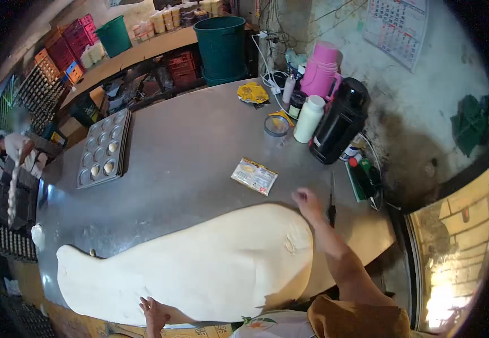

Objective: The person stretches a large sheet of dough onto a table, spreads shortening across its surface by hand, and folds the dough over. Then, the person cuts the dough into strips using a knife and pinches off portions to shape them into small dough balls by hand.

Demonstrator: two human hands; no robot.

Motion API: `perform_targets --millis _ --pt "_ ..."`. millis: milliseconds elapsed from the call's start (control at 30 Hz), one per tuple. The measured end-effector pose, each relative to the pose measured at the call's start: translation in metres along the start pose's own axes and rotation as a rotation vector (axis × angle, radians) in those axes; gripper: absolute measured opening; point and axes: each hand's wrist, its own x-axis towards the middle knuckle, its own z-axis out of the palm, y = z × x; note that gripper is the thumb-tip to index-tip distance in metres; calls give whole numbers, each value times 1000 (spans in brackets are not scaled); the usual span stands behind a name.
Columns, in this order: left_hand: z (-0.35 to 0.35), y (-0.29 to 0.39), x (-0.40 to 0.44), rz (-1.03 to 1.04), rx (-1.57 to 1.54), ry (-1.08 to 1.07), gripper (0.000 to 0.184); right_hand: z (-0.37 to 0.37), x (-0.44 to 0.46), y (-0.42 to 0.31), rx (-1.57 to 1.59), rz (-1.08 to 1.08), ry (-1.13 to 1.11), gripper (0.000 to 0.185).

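Head view, dough, calendar, packet print unreadable

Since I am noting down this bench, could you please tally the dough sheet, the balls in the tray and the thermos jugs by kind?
Dough sheet: 1
Balls in tray: 3
Pink thermos jug: 1
Black thermos jug: 1
Total: 6

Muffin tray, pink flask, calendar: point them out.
Muffin tray (99,153), head view: an empty cup near its middle.
Pink flask (316,76), head view: its body.
Calendar (396,31), head view: its printed page.
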Motion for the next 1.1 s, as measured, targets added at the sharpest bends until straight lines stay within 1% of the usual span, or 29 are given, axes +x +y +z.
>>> perform_targets --millis 67,100,133,267,333,367,433,467,500,533,567,600,633,667,700,767,800,933,967,1000,1033,1100 --pt "-24 21 4 -28 -65 11 83 -40 -79 -14 -128 3 -27 30" --pt "-34 29 5 -43 -98 18 82 -52 -113 -25 -139 111 -31 29" --pt "-41 33 8 -36 -106 19 82 -55 -135 -20 -145 108 -23 29" --pt "-57 54 8 -48 -163 80 65 -76 -204 8 -220 27 -17 30" --pt "-66 86 3 -126 -390 239 44 -94 -193 -41 -227 210 -215 38" --pt "-92 139 -3 -206 -776 478 33 -93 -181 -62 -228 204 -222 38" --pt "-75 202 -20 74 -660 423 29 -87 -166 -86 -236 240 -174 43" --pt "-89 246 -32 101 -891 180 26 -84 -162 -78 -235 236 -188 43" --pt "-89 286 -43 258 -1018 56 26 -73 -154 -66 -330 214 -158 44" --pt "-103 320 -49 579 -748 35 34 -58 -142 -51 -421 185 -129 45" --pt "-81 349 -43 898 -557 17 41 -43 -130 -37 -512 151 -101 45" --pt "-62 379 -43 986 -800 43 49 -33 -120 -30 -602 114 -72 46" --pt "-62 406 -42 1030 -601 137 51 -29 -118 -28 -594 98 -95 46" --pt "-63 425 -37 1068 -396 223 54 -28 -118 -27 -517 119 -131 46" --pt "-60 434 -33 1041 -387 232 54 -29 -118 -32 -440 135 -167 46" --pt "-50 445 -29 1010 -25 191 61 -33 -118 -44 -289 174 -249 47" --pt "-48 448 -25 987 -17 194 61 -37 -114 -55 -281 160 -266 47" --pt "-48 463 -13 813 -444 -49 56 -80 -112 -125 48 -111 -526 38" --pt "-58 470 -6 812 -436 -32 56 -105 -106 -155 107 -106 -540 35" --pt "-78 476 -4 776 -511 -103 54 -122 -98 -175 164 -97 -554 35" --pt "-101 482 -5 738 -589 -180 52 -127 -85 -175 166 -104 -551 35" --pt "-129 490 -9 660 -740 -355 48 -145 -66 -162 133 -107 -373 32"
